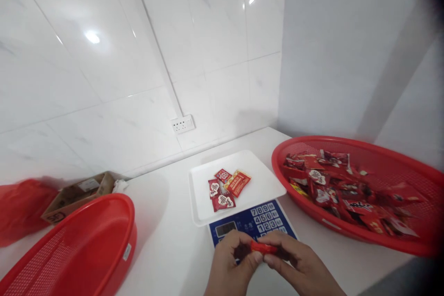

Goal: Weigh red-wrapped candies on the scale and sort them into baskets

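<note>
Between the fingertips of both hands is a small red wrapped candy (263,247). My left hand (234,261) pinches its left end, and my right hand (294,259) grips the right end. Just beyond them lies the blue keypad panel (248,226) of a digital scale, partly covered by my hands. Above the panel sits the scale's white tray (204,171), with several red and yellow packets (224,189) in a loose pile on it.
On the right, a large red plastic basket (282,157) holds many red snack packets (333,185). Another red basket (128,215) stands at the left. Behind it are a cardboard box (78,196) and a red bag (26,208). A wall socket (183,124) is above the table (163,222).
</note>
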The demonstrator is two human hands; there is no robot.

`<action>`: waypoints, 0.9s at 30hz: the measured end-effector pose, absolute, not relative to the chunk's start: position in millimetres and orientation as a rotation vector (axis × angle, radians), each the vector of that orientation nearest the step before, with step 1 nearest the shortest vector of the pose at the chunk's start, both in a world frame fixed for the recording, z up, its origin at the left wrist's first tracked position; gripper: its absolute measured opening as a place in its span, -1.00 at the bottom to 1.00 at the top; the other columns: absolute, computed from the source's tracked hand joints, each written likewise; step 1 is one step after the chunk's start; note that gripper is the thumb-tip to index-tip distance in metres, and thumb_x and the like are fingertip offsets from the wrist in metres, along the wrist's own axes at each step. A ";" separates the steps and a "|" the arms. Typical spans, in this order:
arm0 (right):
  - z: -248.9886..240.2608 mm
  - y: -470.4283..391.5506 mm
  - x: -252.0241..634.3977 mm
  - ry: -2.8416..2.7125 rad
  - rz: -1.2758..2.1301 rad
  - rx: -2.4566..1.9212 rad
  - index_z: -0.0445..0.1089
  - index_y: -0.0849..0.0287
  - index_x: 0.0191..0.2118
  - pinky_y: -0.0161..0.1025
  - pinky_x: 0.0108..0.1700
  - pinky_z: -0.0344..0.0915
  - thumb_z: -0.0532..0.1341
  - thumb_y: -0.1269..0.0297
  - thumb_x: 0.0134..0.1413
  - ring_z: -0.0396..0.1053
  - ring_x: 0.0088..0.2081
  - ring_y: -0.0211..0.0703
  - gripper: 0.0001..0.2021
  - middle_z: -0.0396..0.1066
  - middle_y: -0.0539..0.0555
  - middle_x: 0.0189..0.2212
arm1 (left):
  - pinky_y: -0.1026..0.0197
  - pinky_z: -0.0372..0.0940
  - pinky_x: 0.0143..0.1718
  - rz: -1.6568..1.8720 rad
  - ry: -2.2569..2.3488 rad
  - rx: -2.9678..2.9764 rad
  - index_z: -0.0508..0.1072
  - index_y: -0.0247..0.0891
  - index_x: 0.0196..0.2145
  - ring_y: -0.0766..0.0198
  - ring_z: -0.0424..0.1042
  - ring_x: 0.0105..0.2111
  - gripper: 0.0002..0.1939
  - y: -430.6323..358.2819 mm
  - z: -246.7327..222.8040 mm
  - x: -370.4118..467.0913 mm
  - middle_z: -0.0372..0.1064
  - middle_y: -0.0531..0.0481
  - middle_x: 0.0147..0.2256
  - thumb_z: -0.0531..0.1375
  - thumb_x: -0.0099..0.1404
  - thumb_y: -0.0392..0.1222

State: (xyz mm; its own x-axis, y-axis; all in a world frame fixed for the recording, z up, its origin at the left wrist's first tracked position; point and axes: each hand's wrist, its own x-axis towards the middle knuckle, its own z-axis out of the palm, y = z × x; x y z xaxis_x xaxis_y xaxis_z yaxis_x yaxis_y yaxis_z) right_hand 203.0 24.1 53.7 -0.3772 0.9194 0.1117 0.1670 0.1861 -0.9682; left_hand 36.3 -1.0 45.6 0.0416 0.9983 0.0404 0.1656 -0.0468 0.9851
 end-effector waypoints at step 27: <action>83.2 98.6 178.4 -1.894 0.724 -1.097 0.46 0.13 -0.24 -0.18 -0.19 0.34 0.11 0.20 0.09 0.43 -0.25 -0.09 -0.78 0.51 0.08 -0.28 | 0.28 0.30 -0.38 1.546 1.449 1.206 0.43 -0.21 -0.08 0.29 0.37 -0.40 -0.50 -13.7 51.7 28.7 0.42 -0.09 -0.26 0.23 0.10 0.13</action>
